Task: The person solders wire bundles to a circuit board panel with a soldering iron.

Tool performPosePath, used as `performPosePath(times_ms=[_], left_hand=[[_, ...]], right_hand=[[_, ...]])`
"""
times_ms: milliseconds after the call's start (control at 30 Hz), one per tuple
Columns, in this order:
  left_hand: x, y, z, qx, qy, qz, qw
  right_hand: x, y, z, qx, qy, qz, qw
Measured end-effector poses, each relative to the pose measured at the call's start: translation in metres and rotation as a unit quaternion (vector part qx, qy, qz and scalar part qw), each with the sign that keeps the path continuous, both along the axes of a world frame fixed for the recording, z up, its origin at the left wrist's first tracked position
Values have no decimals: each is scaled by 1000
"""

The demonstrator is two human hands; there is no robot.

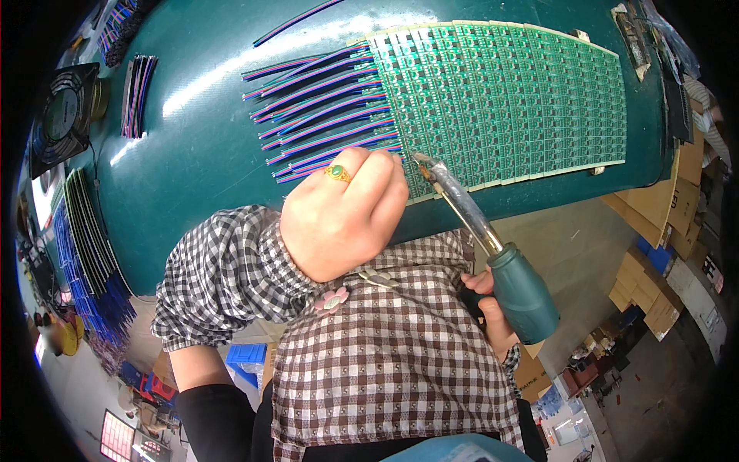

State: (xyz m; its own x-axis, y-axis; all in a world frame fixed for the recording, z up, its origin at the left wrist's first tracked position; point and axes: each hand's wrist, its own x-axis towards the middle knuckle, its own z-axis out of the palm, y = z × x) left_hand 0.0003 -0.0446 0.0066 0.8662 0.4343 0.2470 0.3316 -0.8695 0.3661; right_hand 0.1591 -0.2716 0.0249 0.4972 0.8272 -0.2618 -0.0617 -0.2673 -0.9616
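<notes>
Blue fabric (469,450); circuit boards (508,104) beyond hands (345,214) (497,320)

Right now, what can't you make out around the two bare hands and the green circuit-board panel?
Left hand, head view: fingertips and anything they pinch, hidden behind its knuckles.
Right hand, head view: mostly hidden by the dark green soldering-iron handle.
Metal soldering-iron tip, head view: contact with the green circuit-board panel too small to tell.
Loose multicoloured wire strip, head view: far end cut off by top edge.
</notes>
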Motion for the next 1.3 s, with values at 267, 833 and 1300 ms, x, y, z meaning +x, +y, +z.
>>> performPosePath(times_ms=[267,833,1300], left_hand=[[1,-1,0,-2,0,4,1000],[0,0,-2,1,-12,6,1000],[1,-1,-3,4,-22,10,1000]], right_hand=[[-2,5,9,-55,25,-22,998],[-2,2,3,-17,35,-21,999],[-2,-1,-2,-32,17,-13,999]])
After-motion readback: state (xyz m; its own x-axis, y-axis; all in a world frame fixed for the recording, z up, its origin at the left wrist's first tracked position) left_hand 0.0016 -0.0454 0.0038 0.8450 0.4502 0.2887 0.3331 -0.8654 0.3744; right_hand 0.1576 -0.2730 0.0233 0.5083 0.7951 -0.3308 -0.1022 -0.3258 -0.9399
